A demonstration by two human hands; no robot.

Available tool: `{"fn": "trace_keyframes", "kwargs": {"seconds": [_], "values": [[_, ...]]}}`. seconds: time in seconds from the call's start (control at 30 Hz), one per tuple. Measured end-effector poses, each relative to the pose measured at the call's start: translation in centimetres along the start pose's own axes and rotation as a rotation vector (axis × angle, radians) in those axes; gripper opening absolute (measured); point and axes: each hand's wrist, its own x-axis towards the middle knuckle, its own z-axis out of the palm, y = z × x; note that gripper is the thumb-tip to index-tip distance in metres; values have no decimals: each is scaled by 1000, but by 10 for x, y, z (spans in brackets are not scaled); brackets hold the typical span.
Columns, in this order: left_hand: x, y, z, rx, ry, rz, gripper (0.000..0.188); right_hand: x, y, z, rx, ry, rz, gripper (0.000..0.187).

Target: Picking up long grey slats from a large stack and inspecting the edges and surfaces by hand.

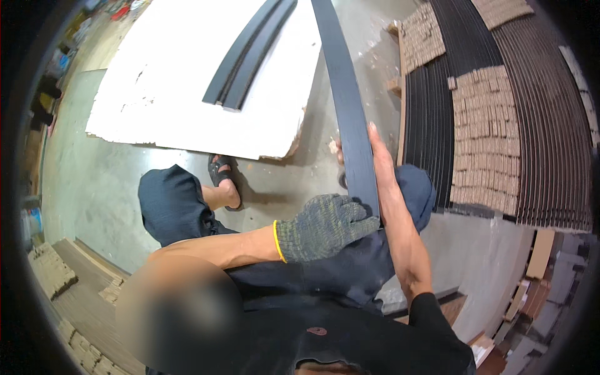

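Observation:
A long, flat dark grey strip [350,112] runs from the top of the head view down to my lap. My left hand [328,226], in a dark knitted glove with a yellow cuff, is closed at the strip's near end, its fingers curled over that end. Bare, my right hand [379,150] holds the strip from its right side farther along. Its thumb lies along the right edge, and fingertips show past the left edge; the palm is hidden beneath. Two similar dark strips [250,62] lie side by side on a white board [156,94] ahead to the left.
At the right stand large stacks of long strips, some dark [428,125], some with pale brown ends [484,137]. More pale strips [53,269] lie at the lower left. The grey concrete floor [106,212] shows between them. Cartons and boards [537,269] sit at the lower right.

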Motion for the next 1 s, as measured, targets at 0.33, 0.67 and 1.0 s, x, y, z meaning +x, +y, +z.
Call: {"fn": "trace_keyframes", "kwargs": {"seconds": [0.33, 0.67, 1.0], "values": [[33, -82, -55, 76, 122, -277, 28, -66, 13, -7, 66, -129, -19, 62], [3, -229, -189, 233, 752, -851, 19, -173, 4, -54, -405, -406, 182, 44], [-11, -204, -214, -255, 1149, -1070, 24, -236, 28, -65, -224, -263, 217, 44]]}}
